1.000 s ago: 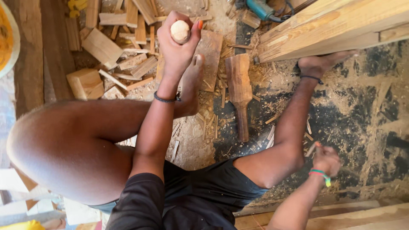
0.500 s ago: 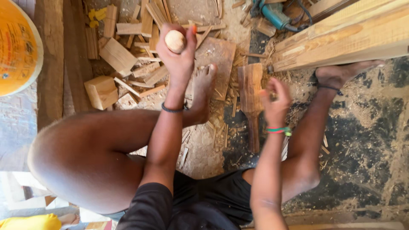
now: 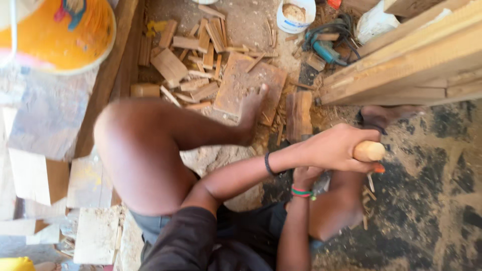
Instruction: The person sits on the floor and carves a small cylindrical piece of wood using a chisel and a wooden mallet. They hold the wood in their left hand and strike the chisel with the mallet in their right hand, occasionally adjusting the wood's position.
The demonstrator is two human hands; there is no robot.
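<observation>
My left hand [image 3: 339, 148], with a black band on its wrist, is shut around a pale rounded wooden piece [image 3: 370, 150] whose end sticks out to the right. It is held low over my right leg and the dark, sawdust-covered floor. My right hand [image 3: 305, 178], wearing a green and red bracelet, sits just under the left hand with fingers curled on a small grey metal tool [image 3: 321, 183], mostly hidden. My left foot [image 3: 253, 108] rests on a flat brown board [image 3: 236, 88].
Several wood offcuts [image 3: 193, 55] lie scattered beyond the board. A chunky wooden block [image 3: 298, 115] lies beside my foot. Long timber planks [image 3: 411, 65] run along the right. A blue power drill [image 3: 326, 47], a white tub [image 3: 296, 15] and an orange bucket [image 3: 60, 35] sit further off.
My left hand has come down and to the right with the wooden piece, from above the scraps to over my right leg. My right hand has tucked in beneath it. The view shifted.
</observation>
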